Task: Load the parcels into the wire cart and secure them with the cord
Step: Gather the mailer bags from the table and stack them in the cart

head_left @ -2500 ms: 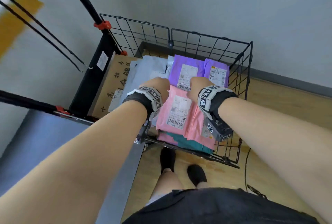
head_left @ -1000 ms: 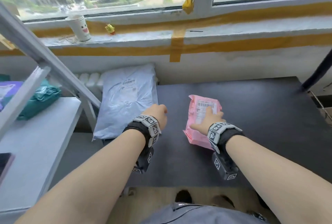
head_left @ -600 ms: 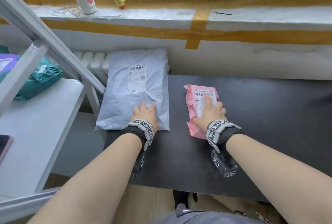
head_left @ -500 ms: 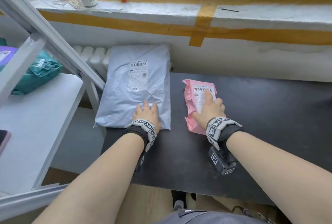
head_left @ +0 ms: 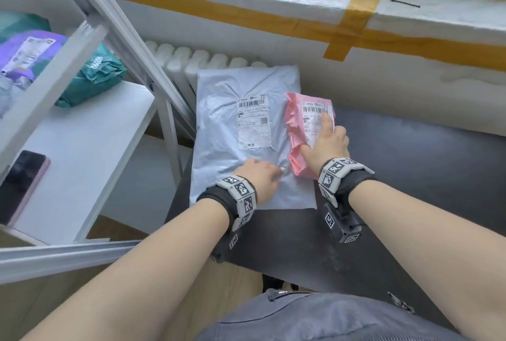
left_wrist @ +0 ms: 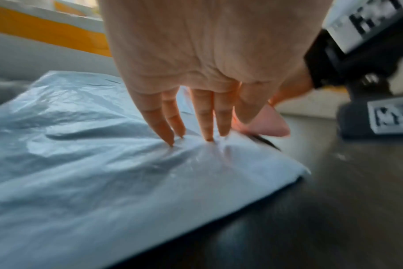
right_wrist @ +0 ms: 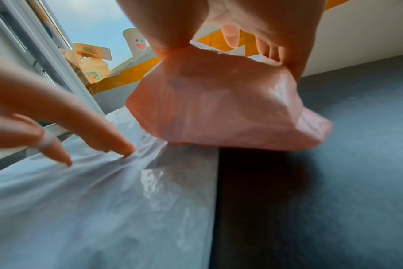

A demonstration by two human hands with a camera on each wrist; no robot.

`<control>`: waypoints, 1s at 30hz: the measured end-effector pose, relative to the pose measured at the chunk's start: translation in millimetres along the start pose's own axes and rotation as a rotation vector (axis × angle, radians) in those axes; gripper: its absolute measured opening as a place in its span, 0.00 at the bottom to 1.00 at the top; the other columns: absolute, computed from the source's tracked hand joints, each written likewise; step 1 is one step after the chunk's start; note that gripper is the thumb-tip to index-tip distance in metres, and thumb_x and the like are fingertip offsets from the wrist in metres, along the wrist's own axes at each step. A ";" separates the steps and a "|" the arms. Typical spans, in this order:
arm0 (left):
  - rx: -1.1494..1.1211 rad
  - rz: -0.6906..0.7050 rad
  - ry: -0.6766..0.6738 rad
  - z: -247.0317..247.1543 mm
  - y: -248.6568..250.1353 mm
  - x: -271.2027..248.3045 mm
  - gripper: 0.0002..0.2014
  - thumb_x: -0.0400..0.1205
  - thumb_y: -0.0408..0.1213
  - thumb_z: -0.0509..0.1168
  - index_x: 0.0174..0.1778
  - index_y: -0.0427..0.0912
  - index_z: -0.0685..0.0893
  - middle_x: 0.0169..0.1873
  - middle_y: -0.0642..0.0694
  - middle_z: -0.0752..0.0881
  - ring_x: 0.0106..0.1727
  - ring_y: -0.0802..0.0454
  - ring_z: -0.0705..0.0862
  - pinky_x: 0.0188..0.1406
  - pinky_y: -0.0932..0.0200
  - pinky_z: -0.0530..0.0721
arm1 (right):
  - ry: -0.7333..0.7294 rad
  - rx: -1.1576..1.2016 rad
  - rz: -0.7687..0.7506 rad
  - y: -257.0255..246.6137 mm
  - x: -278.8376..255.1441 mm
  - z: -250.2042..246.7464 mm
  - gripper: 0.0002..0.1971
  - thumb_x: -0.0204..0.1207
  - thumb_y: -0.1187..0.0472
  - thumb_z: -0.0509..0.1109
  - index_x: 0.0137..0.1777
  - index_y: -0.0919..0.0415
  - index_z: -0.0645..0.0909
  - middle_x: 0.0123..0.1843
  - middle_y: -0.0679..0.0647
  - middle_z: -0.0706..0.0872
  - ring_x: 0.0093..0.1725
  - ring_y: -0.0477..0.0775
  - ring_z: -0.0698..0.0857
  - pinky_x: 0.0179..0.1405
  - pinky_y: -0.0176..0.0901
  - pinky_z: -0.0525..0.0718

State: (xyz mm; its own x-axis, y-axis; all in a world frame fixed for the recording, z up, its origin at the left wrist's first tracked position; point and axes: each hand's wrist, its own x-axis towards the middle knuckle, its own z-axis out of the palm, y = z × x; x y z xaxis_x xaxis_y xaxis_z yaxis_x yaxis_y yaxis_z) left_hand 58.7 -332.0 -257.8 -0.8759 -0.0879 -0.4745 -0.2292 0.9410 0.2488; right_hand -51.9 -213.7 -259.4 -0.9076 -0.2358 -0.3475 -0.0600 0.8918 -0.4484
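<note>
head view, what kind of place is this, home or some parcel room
Probably a small parcel-sorting corner by a window, though it could be a home. Labelled mailers, a grey parcel and a pink parcel, lie on a dark table, with more on a white shelf rack.

Phone (head_left: 23,176) on white shelf (head_left: 90,149)

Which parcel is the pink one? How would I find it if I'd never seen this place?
Find the dark table under the windowsill. On it lies a big grey parcel; beside it, the right hand grips the pink parcel. It is the only pink one, smaller and crumpled.
</note>
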 end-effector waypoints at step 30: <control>-0.399 -0.458 0.061 -22.5 -24.2 -14.1 0.20 0.78 0.42 0.70 0.62 0.36 0.74 0.57 0.41 0.81 0.56 0.43 0.82 0.48 0.55 0.78 | 0.045 0.013 0.177 42.1 -54.1 -1.4 0.43 0.72 0.53 0.72 0.82 0.50 0.50 0.71 0.64 0.64 0.71 0.66 0.67 0.67 0.55 0.72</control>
State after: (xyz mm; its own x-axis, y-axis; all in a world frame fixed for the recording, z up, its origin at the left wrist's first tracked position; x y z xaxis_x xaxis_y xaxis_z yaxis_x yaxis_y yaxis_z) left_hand 67.1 -360.9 -238.2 -0.6708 -0.4842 -0.5618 -0.7192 0.6096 0.3334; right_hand -6.0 -162.9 -258.3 -0.9211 -0.0583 -0.3849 0.1070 0.9128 -0.3942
